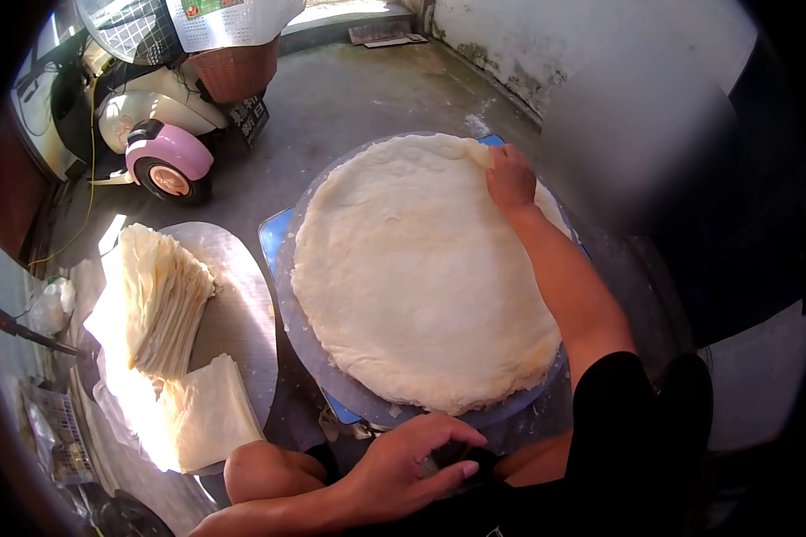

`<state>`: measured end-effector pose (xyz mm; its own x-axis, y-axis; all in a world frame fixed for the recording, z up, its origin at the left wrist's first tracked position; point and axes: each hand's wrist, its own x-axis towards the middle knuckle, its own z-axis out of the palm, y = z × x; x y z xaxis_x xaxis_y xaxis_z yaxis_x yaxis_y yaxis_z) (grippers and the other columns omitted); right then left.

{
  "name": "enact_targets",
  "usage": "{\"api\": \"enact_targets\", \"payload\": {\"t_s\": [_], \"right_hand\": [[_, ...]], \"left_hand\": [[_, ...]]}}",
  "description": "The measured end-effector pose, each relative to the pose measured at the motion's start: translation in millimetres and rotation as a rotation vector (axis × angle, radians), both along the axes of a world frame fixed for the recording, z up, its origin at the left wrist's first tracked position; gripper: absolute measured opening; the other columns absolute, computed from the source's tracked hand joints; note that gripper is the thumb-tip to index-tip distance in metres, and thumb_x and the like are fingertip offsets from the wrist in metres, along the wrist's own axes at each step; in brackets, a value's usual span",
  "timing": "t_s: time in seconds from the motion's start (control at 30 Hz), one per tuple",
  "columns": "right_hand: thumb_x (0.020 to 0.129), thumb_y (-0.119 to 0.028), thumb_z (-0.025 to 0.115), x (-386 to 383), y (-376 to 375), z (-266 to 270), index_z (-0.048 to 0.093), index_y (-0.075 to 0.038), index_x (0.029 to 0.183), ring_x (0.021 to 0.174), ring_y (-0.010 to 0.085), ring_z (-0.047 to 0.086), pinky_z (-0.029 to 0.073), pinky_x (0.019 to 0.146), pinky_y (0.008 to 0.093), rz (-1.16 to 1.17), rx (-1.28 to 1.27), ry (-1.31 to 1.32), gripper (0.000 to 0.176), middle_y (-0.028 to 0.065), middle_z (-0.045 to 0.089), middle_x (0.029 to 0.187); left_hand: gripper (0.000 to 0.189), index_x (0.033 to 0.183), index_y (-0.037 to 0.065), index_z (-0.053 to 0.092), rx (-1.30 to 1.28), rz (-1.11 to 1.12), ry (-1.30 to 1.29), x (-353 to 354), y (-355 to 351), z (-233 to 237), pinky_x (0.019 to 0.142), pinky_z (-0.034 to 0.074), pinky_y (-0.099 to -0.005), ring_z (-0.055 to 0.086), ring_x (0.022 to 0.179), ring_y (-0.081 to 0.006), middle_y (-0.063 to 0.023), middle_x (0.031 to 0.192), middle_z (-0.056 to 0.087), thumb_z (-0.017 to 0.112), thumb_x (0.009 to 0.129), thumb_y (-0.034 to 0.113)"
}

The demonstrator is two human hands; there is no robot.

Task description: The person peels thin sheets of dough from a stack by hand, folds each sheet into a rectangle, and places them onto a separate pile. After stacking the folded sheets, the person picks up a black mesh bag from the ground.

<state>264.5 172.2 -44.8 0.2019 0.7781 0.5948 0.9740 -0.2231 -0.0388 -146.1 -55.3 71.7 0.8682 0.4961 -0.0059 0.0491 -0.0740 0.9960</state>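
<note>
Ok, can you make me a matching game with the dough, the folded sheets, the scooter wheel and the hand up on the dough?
Things:
1. dough
2. folded sheets
3. scooter wheel
4. right hand

Match each to:
A. pink
B. big and round, in the middle
C. at the dough's far edge
D. piled up on the left

Pairs: 1-B, 2-D, 3-A, 4-C

Dough (421, 277) edge in right hand (510, 179)
</note>
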Motion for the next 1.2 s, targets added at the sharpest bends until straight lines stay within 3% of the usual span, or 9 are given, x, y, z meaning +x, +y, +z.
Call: {"api": "enact_targets", "payload": {"t_s": [0.1,0.33,0.73,0.8,0.93,0.97,1.0,1.13,1.2], "right_hand": [[0.078,-0.01,0.066,-4.5,-6.1,-0.2,0.066,-0.01,0.101,0.098,0.0329,0.062,0.051,0.085,0.0447,0.02,0.093,0.029,0.023,0.0109,0.063,0.101],[0.074,-0.009,0.072,7.4,-6.0,3.6,0.065,-0.012,0.098,0.099,0.0324,0.062,0.051,0.086,0.0436,0.099,0.122,0.11,0.025,0.0105,0.063,0.1],[0.076,-0.016,0.067,24.1,4.5,12.2,0.07,-0.01,0.087,0.087,0.0368,0.065,0.052,0.079,0.0468,-0.023,-0.168,0.125,0.013,0.0143,0.07,0.09],[0.077,-0.016,0.061,20.4,1.8,30.2,0.074,-0.01,0.092,0.09,0.035,0.068,0.053,0.08,0.0433,0.01,-0.444,0.179,0.02,0.014,0.073,0.095],[0.073,-0.02,0.067,25.0,-6.2,51.5,0.074,-0.008,0.094,0.087,0.0353,0.069,0.054,0.077,0.0422,0.246,-0.595,0.395,0.024,0.0138,0.073,0.089],[0.073,-0.018,0.068,24.5,-10.8,52.9,0.073,-0.006,0.096,0.082,0.0282,0.068,0.052,0.074,0.0403,0.28,-0.585,0.454,0.026,0.0134,0.071,0.084],[0.074,-0.017,0.069,24.9,-16.1,53.0,0.072,-0.004,0.098,0.078,0.0212,0.066,0.051,0.072,0.0384,0.314,-0.573,0.513,0.028,0.013,0.069,0.079],[0.076,-0.017,0.067,37.1,-26.5,25.1,0.07,-0.002,0.097,0.072,0.0205,0.062,0.049,0.068,0.0382,0.237,-0.426,0.48,0.025,0.0128,0.067,0.077],[0.079,-0.017,0.066,33.1,-32.8,21.8,0.07,-0.003,0.096,0.072,0.0208,0.063,0.049,0.068,0.04,0.259,-0.385,0.495,0.023,0.0116,0.069,0.078]], "left_hand": [[0.029,0.117,0.007,0.065,0.001,-0.007,-0.005,0.0,-0.2,0.0,0.092,0.049,-0.0353,0.063,0.107,-0.027,-0.0114,0.112,0.066,0.071,0.092,0.019],[0.029,0.117,0.007,0.064,-0.017,-0.013,-0.031,0.2,-0.4,-0.7,0.092,0.049,-0.0356,0.063,0.107,-0.0266,-0.0106,0.112,0.066,0.07,0.093,0.019],[0.03,0.121,0.01,0.063,-0.042,-0.046,0.025,0.2,0.6,0.0,0.079,0.053,-0.0334,0.062,0.105,-0.024,-0.0083,0.116,0.065,0.069,0.094,0.022],[0.03,0.121,0.01,0.063,-0.068,-0.045,0.04,-0.1,0.3,2.2,0.079,0.053,-0.0333,0.062,0.104,-0.0242,-0.0083,0.115,0.065,0.069,0.094,0.022],[0.03,0.121,0.01,0.063,-0.104,-0.042,0.052,-0.4,0.4,3.4,0.078,0.053,-0.0334,0.063,0.104,-0.0242,-0.0085,0.114,0.065,0.069,0.094,0.022],[0.03,0.121,0.01,0.063,-0.103,-0.042,0.051,-0.2,0.1,0.3,0.078,0.053,-0.0334,0.063,0.104,-0.0242,-0.0085,0.114,0.065,0.069,0.094,0.022],[0.031,0.121,0.01,0.063,-0.028,-0.038,0.02,0.3,-0.1,-5.4,0.079,0.053,-0.0337,0.063,0.104,-0.024,-0.009,0.114,0.066,0.069,0.094,0.023],[0.032,0.12,0.007,0.066,-0.078,-0.063,0.181,0.4,3.0,2.5,0.098,0.05,-0.0336,0.063,0.112,-0.0214,-0.0106,0.116,0.067,0.073,0.091,0.017],[0.032,0.12,0.007,0.065,-0.072,-0.03,0.155,0.1,1.5,-3.5,0.097,0.05,-0.0333,0.063,0.111,-0.0212,-0.0102,0.116,0.067,0.073,0.091,0.018]]}}
